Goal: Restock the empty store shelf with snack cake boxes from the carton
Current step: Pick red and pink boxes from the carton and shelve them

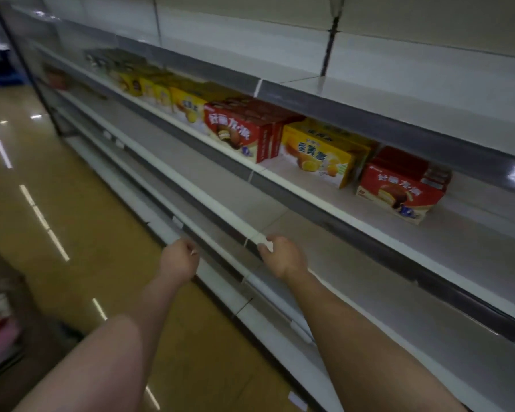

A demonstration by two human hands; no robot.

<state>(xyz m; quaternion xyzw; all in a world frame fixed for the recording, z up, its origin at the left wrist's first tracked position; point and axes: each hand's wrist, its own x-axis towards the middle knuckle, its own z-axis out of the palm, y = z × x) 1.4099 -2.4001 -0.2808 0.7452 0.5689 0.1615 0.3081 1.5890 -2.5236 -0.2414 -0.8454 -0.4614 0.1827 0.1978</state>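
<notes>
Several snack cake boxes [241, 135] line the shelf [295, 185]; carton [0, 295] blurred, probably.

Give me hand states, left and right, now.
Left hand: fingers loosely curled, holding nothing.
Right hand: fingers curled at the shelf edge; whether it grips cannot be told.

Snack cake boxes [241, 135] stand in a row on the shelf [309, 191] above two lower shelves [220, 209]
</notes>
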